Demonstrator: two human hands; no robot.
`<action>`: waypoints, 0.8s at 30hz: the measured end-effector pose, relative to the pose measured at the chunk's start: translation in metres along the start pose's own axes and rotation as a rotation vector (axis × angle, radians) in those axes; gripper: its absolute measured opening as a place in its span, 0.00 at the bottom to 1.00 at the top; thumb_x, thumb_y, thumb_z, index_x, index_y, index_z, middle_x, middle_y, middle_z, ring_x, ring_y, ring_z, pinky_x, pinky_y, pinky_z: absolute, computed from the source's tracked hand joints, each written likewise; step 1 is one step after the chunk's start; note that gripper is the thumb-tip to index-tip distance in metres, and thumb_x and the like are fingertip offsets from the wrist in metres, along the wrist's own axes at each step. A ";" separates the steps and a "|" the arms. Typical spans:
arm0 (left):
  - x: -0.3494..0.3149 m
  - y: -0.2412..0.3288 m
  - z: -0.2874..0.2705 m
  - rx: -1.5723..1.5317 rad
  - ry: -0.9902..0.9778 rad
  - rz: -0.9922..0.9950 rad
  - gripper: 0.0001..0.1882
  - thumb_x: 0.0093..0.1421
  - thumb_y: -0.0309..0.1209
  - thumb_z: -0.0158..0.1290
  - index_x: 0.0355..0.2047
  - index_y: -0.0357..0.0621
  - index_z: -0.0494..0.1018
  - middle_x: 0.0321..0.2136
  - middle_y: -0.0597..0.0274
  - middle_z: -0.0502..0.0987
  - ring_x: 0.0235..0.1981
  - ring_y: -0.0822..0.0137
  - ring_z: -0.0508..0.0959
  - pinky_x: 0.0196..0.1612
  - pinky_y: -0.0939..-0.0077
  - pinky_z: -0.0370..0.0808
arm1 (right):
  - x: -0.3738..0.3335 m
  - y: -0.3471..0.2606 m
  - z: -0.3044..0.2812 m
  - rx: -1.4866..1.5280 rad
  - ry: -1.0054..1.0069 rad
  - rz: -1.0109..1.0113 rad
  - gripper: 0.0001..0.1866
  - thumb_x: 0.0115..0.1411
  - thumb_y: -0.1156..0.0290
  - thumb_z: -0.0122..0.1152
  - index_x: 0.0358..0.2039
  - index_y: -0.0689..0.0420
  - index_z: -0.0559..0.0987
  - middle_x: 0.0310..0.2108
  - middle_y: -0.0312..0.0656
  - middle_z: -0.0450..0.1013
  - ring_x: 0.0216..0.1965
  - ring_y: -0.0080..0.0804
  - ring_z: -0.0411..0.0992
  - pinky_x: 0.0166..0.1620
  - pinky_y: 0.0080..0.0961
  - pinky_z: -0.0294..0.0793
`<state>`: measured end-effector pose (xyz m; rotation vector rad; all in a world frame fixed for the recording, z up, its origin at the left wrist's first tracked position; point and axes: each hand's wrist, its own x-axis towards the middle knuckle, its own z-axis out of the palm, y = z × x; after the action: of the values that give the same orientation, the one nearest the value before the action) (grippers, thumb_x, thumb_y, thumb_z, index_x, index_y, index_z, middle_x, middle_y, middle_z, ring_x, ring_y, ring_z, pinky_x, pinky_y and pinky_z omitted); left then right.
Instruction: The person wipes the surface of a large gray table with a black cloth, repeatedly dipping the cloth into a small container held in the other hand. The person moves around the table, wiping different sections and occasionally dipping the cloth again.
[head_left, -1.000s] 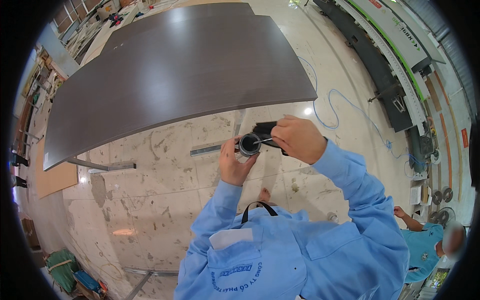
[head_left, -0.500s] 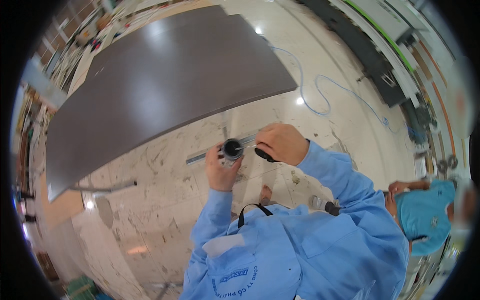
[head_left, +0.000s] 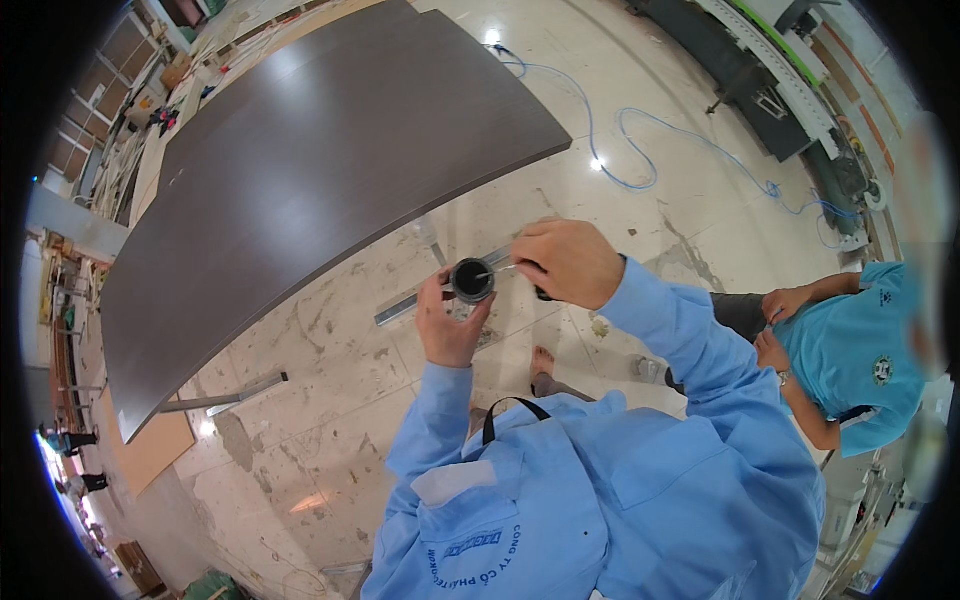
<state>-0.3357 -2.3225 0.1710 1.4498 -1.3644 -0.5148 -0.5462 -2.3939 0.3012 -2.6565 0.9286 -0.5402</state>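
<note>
My left hand [head_left: 450, 325] is wrapped round a small round jar [head_left: 473, 281] with its mouth facing up and dark, nearly black contents inside. My right hand [head_left: 572, 262] is closed in a pinch on a thin light-coloured stick [head_left: 489, 273], whose tip reaches into the jar's mouth; its kind I cannot make out. Something black [head_left: 543, 294] shows under the right palm, mostly hidden by the fingers. Both hands are in front of my chest, just short of the large dark brown panel [head_left: 330, 130].
The panel rests on a stand with a metal leg [head_left: 250, 392]. A metal bar [head_left: 400, 308] lies below my hands. A blue hose [head_left: 640, 150] winds across the tiled floor. At the right stands a person in a turquoise shirt [head_left: 850, 345], near a long machine [head_left: 760, 95].
My view has shifted, so the panel sits farther left and the person at the right shows more. The black thing is now more covered by my right hand. The stick stays in the jar.
</note>
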 end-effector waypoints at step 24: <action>-0.012 -0.061 0.015 -0.091 -0.078 -0.277 0.38 0.46 0.18 0.73 0.58 0.36 0.70 0.55 0.52 0.75 0.56 0.60 0.77 0.61 0.64 0.75 | -0.064 0.344 0.195 0.573 1.015 0.865 0.08 0.62 0.69 0.67 0.35 0.61 0.86 0.30 0.42 0.84 0.33 0.30 0.82 0.41 0.27 0.79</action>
<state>-0.3235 -2.3285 0.1090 1.5661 -1.1893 -0.8090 -0.6935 -2.5873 -0.0170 -1.1791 1.6673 -1.6057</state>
